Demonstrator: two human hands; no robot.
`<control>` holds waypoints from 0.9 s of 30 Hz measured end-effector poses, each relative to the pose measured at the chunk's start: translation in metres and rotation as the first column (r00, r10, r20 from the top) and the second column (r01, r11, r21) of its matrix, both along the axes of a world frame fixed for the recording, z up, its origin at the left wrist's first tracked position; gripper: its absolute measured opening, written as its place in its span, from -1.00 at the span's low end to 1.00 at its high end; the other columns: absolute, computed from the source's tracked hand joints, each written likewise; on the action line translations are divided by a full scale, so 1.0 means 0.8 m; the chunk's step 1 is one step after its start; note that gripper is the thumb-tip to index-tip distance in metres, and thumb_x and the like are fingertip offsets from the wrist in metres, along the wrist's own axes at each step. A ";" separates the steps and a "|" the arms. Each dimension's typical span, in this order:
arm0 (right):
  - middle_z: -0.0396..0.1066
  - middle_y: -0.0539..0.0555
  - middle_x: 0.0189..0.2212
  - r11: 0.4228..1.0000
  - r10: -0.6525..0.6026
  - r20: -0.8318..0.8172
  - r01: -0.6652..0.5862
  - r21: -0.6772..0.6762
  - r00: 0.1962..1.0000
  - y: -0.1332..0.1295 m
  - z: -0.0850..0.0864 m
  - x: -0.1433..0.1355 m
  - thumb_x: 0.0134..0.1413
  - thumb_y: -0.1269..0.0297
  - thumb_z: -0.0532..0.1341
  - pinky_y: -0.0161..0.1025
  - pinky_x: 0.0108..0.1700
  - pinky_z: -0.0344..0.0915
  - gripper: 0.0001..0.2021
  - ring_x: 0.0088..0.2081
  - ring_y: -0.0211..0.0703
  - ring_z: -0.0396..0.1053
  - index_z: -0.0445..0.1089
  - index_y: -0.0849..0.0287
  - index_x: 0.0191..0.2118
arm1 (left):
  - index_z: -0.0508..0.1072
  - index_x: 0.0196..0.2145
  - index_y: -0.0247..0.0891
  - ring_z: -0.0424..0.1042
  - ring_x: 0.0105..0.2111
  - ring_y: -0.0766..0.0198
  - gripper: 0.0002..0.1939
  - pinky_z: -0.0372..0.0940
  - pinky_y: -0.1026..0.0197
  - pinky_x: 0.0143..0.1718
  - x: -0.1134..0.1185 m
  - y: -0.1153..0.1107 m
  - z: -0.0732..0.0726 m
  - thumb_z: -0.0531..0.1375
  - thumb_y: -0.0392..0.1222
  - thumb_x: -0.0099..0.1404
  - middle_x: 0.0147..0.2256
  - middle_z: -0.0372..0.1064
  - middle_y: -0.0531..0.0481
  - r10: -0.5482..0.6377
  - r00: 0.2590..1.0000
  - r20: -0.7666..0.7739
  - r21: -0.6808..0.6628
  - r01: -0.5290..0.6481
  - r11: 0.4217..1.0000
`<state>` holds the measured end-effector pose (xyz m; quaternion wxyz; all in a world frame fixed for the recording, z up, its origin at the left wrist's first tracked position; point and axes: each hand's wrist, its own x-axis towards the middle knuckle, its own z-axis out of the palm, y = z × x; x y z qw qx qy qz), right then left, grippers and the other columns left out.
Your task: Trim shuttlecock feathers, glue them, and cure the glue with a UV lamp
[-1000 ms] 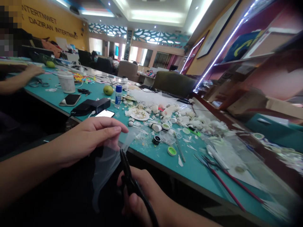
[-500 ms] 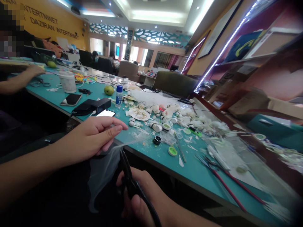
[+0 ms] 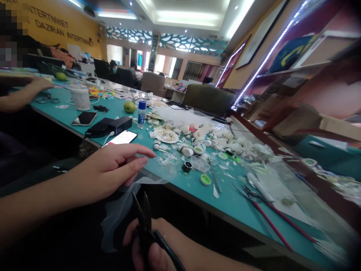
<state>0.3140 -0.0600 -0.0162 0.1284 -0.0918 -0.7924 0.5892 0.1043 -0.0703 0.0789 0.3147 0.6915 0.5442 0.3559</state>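
Observation:
Sheer whitish film or netting [image 3: 111, 220] hangs from my left hand [image 3: 114, 167], its upper part lying over the table edge. The thumb and fingers of that hand are pressed together on it, though the grip point itself is hidden. My right hand [image 3: 160, 241], lower and to the right, is wrapped round the handles of black scissors [image 3: 145, 216]. Their blades stand apart, tips pointing up just below the film. Near my left fingers lies a phone [image 3: 124, 137] with a lit screen.
The teal table [image 3: 191, 199] carries shuttlecocks [image 3: 186, 151], a paper plate [image 3: 166, 136], a blue-capped bottle [image 3: 141, 113], a green fruit [image 3: 129, 107] and a black ring-like lid [image 3: 187, 166]. Red-handled pliers [image 3: 270, 222] lie at right. Another person's arm [image 3: 24, 94] rests at far left.
The scissors' blades have opened, and my right hand has moved slightly left and down. My left hand has shifted a little lower, with more of the phone screen showing and the film spread differently.

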 end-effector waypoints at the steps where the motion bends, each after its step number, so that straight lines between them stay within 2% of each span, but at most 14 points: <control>1: 0.31 0.01 -0.43 1.000 0.005 -0.008 -0.005 0.004 1.000 0.000 0.000 -0.001 0.17 -0.43 -0.29 -0.35 -0.34 0.25 -0.21 -0.47 -0.32 0.22 0.25 0.23 -0.08 | 0.46 0.03 -0.16 0.22 -0.62 0.37 -0.62 0.14 0.37 -0.59 0.000 -0.001 0.000 0.07 0.09 0.43 -0.64 0.22 0.19 -0.001 1.000 -0.008 0.000 0.001 1.000; 8: 0.33 0.04 -0.43 0.999 0.025 -0.002 -0.025 0.031 1.000 -0.003 -0.007 -0.002 0.22 -0.38 -0.33 -0.32 -0.29 0.28 -0.21 -0.43 -0.28 0.29 0.24 0.25 -0.01 | 0.48 0.02 -0.13 0.24 -0.61 0.36 -0.65 0.18 0.36 -0.56 0.006 -0.009 -0.002 0.07 0.06 0.44 -0.62 0.24 0.17 -0.014 1.000 -0.015 0.023 0.014 1.000; 14: 0.35 0.06 -0.41 0.998 -0.023 -0.067 0.027 0.061 0.997 -0.003 -0.006 0.000 0.32 -0.26 -0.29 -0.25 -0.16 0.30 -0.33 -0.36 -0.23 0.35 0.25 0.23 -0.03 | 0.50 0.04 -0.09 0.31 -0.61 0.32 -0.66 0.19 0.35 -0.58 0.010 -0.013 -0.006 0.10 0.04 0.42 -0.61 0.30 0.15 0.005 1.000 -0.030 0.074 -0.003 0.997; 20: 0.33 0.04 -0.40 0.994 -0.064 -0.110 0.073 0.079 0.992 -0.003 -0.004 -0.001 0.32 -0.25 -0.25 -0.26 -0.22 0.28 -0.36 -0.37 -0.23 0.32 0.24 0.22 0.00 | 0.50 0.01 -0.07 0.33 -0.60 0.35 -0.70 0.17 0.36 -0.58 0.012 -0.013 -0.006 0.09 -0.01 0.44 -0.60 0.36 0.17 -0.002 0.999 -0.052 0.092 0.007 0.996; 22: 0.33 0.03 -0.41 0.989 -0.094 -0.110 0.106 0.104 0.989 -0.003 -0.003 -0.002 0.32 -0.25 -0.25 -0.25 -0.19 0.29 -0.36 -0.37 -0.22 0.32 0.25 0.23 -0.01 | 0.50 -0.01 -0.07 0.32 -0.61 0.36 -0.71 0.17 0.36 -0.58 0.012 -0.012 -0.007 0.08 -0.02 0.44 -0.60 0.36 0.17 0.036 0.997 -0.068 0.109 -0.029 0.994; 27: 0.33 0.04 -0.43 0.979 -0.150 -0.134 0.166 0.114 0.979 -0.002 0.007 0.000 0.33 -0.22 -0.23 -0.22 -0.13 0.31 -0.42 -0.36 -0.20 0.33 0.25 0.20 -0.13 | 0.50 0.01 -0.03 0.38 -0.59 0.33 -0.71 0.20 0.35 -0.57 0.009 -0.010 -0.014 0.09 -0.01 0.43 -0.58 0.40 0.16 -0.007 0.991 -0.131 0.163 0.028 0.986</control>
